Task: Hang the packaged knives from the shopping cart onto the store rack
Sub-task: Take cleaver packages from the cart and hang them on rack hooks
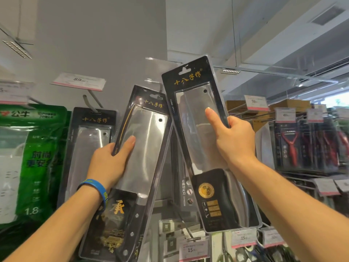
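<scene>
Being held up side by side, two packs are gripped at once: the left packaged knife is clasped by the left hand, thumb laid across its clear front, fingers curled behind its edge. The right packaged knife, raised higher and tilted, is pinched by the right hand, thumb pressed on the blister. A third packaged knife is seen hanging from a hook just left of them.

The left pack is held beside the right pack. A third pack hangs on a hook, farther left.
</scene>
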Tool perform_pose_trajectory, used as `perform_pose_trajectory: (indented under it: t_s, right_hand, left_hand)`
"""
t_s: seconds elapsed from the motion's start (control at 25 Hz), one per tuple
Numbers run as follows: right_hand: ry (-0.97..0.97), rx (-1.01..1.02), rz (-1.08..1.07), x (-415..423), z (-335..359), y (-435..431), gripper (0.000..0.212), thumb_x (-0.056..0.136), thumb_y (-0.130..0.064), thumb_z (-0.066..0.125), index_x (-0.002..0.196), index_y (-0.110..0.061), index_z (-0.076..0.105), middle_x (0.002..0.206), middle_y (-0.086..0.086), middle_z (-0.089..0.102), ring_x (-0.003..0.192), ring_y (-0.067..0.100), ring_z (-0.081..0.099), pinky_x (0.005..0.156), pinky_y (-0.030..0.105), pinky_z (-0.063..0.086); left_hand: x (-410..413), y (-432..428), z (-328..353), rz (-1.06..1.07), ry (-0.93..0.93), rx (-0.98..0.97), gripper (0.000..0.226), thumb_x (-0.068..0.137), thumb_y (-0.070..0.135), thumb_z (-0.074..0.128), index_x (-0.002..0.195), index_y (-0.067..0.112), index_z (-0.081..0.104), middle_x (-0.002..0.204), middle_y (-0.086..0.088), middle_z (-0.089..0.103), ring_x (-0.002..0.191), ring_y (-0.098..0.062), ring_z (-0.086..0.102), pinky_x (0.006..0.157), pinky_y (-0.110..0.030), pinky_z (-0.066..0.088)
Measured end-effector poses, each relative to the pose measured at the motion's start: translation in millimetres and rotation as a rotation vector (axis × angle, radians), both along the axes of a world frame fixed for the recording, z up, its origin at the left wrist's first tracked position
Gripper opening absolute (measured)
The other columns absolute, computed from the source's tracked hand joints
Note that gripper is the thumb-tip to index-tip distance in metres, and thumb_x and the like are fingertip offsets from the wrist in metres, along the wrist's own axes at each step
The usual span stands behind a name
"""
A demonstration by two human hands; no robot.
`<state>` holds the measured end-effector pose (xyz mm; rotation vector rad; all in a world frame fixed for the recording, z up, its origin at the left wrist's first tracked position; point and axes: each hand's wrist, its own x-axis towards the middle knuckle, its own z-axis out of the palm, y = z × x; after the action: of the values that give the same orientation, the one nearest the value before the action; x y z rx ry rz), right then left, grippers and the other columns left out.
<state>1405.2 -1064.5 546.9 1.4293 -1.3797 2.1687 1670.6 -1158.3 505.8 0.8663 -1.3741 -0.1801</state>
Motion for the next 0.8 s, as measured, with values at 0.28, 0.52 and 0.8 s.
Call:
perform_pose_trajectory:
  t_s: [0.28,0.52,0.8]
  right_hand:
    - [0.012,-0.025,0.004,-5,-2,6,0.064,0.085,-0.073,0.063,0.058,-0.017,0.049,0.058,0.002,0.056,0.055,0.015,0.050,0.054,0.041,0.045]
    - [0.023,-0.020,-0.004,-4,1,10,0.069,0.086,-0.073,0.062,0.066,-0.007,0.057,0.068,0.013,0.063,0.059,0.019,0.054,0.057,0.045,0.048]
    - [0.032,-0.026,-0.008,-5,-1,11,0.062,0.087,-0.068,0.064,0.054,-0.021,0.041,0.044,-0.010,0.046,0.044,0.003,0.045,0.042,0.016,0.030]
  left_hand:
    - [-1,2,0,-0.048,0.004,0.019,0.072,0.071,0.079,0.057,0.071,0.008,0.065,0.065,-0.006,0.067,0.061,-0.020,0.062,0.053,-0.031,0.046]
    - [-11,5,3,0.017,-0.137,-0.033,0.068,0.073,0.078,0.053,0.070,0.011,0.063,0.066,-0.011,0.064,0.062,-0.026,0.059,0.053,-0.032,0.044]
    - [-11,1,1,0.003,-0.116,-0.032,0.068,0.073,0.077,0.053,0.072,0.010,0.064,0.070,-0.013,0.066,0.064,-0.025,0.061,0.055,-0.032,0.047]
